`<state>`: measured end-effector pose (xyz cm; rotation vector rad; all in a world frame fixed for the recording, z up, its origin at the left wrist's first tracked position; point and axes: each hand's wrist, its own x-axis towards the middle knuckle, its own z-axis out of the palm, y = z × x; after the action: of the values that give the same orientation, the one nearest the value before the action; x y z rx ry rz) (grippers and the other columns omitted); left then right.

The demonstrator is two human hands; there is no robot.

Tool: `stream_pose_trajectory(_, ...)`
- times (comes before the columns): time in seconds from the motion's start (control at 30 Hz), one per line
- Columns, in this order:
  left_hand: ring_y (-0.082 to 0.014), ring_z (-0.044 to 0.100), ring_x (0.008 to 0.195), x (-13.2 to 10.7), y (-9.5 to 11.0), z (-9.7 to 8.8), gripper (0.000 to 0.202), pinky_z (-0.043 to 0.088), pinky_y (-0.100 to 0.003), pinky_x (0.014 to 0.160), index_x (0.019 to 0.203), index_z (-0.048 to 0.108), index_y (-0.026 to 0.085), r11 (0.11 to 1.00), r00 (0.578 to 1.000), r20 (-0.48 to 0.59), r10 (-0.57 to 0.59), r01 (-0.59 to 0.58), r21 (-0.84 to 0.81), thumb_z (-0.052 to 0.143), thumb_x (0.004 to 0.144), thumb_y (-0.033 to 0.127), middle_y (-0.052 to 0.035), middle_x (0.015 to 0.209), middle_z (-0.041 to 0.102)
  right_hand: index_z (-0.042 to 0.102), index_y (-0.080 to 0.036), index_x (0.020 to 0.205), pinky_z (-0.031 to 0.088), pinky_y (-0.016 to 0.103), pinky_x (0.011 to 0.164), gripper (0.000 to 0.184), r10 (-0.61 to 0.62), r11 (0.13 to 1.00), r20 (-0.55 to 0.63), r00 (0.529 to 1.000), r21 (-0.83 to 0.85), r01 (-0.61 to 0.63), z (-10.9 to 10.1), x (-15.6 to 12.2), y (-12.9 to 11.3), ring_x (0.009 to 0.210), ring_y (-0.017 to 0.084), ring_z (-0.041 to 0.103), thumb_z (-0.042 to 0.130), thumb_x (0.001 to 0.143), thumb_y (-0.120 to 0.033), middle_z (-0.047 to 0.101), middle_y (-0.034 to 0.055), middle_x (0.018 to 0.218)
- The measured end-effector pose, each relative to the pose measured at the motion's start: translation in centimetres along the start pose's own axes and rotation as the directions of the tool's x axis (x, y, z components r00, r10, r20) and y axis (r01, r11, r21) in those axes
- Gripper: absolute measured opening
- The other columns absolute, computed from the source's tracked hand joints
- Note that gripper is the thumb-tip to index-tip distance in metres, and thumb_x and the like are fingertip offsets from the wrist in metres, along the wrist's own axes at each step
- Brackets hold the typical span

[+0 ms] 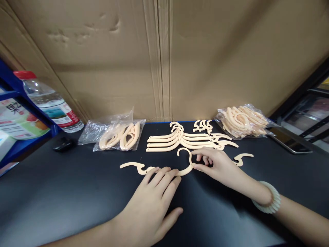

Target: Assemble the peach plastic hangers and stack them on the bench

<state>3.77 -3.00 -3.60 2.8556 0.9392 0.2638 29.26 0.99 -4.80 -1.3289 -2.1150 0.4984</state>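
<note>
Nearest the camera, the left hand [154, 202], palm down and unclenched, fingers laid across one arm of a pale hanger [185, 171], thumb stretched free. Opposite, the right hand [218, 161], fingertip and thumb set against the hanger at the foot of its hook [190, 157], apparently in a light pinch (exact contact hard to tell). Hanger flat on the dark bench [77, 192], partly under both hands, with one curved end piece [132, 165] out to the left and another [243, 158] beyond the right wrist, any link there hidden.

Possible trouble: strain or cracking at the foot of the hook, from too hard a sideways push; a skid across the bench, from too little weight in the left fingers; a knock to the nested hangers [159, 149] just beyond, from overreaching.

Farther out, small hooked pieces [204, 126] (easily scattered by a stray sleeve), a clear bag [88, 132] of curved parts to the left, a fuller bag [241, 120] to the right, a red-capped bottle [52, 103] at far left.
</note>
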Motion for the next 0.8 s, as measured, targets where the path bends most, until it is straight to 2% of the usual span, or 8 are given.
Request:
stream_pose_trajectory(0.1,-0.0374,0.043,0.128,0.0,-0.1,0.0,0.054,0.037,-0.057,0.105,0.139,0.042,0.012,1.0,1.0,-0.014,-0.008,0.008,0.001,0.054,0.09,0.032,-0.0153,0.142,0.048,0.069,-0.022,0.098,0.043,0.025,0.056,0.019,-0.017,0.995,0.052,0.999,-0.102,0.022,-1.0,0.1,0.0,0.062,0.013,0.054,0.071,0.08,-0.025,0.065,0.0006,0.08)
stream_pose_trajectory(0.27,-0.0371,0.043,0.129,0.2,-0.4,0.1,0.055,0.038,-0.056,0.105,0.139,0.043,0.012,1.0,1.0,-0.023,-0.017,0.017,0.0,0.054,0.09,0.033,-0.0157,0.143,0.046,0.07,-0.021,0.095,0.045,0.027,0.061,0.023,0.021,0.983,0.129,0.991,-0.181,0.003,-2.3,0.2,0.1,0.068,0.016,0.058,0.077,0.073,-0.022,0.066,0.0013,0.08)
stream_pose_trajectory(0.43,-0.038,0.042,0.129,0.2,-0.5,0.0,0.057,0.039,-0.058,0.105,0.14,0.042,0.011,1.0,0.999,-0.029,-0.016,0.015,-0.019,0.056,0.089,0.033,-0.0168,0.143,0.046,0.068,-0.02,0.104,0.051,0.038,0.082,0.02,-0.072,0.977,0.072,0.995,-0.198,0.085,-2.1,0.1,0.4,0.092,0.023,0.063,0.066,0.085,-0.027,0.067,0.0071,0.098)
stream_pose_trajectory(0.53,-0.0384,0.043,0.129,0.2,-0.6,0.0,0.058,0.039,-0.059,0.105,0.139,0.043,0.013,0.999,0.998,-0.055,-0.018,0.016,-0.046,0.059,0.087,0.032,-0.0164,0.142,0.047,0.063,-0.022,0.116,0.05,0.044,0.092,0.027,-0.128,0.972,0.031,0.991,-0.194,0.132,-1.7,0.1,0.5,0.105,0.025,0.06,0.059,0.09,-0.026,0.065,0.009,0.112)
stream_pose_trajectory(0.63,-0.0387,0.043,0.129,0.1,-0.7,0.1,0.06,0.039,-0.059,0.105,0.14,0.043,0.014,0.998,0.997,-0.075,-0.022,0.017,-0.063,0.061,0.086,0.032,-0.0165,0.142,0.047,0.057,-0.023,0.125,0.048,0.047,0.097,0.036,-0.128,0.97,0.021,0.992,-0.206,0.13,-1.4,0.1,0.7,0.113,0.026,0.057,0.059,0.09,-0.028,0.062,0.0098,0.121)
stream_pose_trajectory(0.8,-0.0385,0.041,0.131,0.1,-0.9,0.3,0.061,0.039,-0.058,0.106,0.141,0.041,0.012,1.0,0.998,-0.064,-0.021,0.02,-0.024,0.059,0.086,0.034,-0.0174,0.144,0.044,0.056,-0.022,0.128,0.048,0.048,0.098,0.038,-0.144,0.969,0.039,0.989,-0.198,0.149,-1.4,0.1,0.7,0.115,0.027,0.057,0.059,0.09,-0.029,0.061,0.0107,0.122)
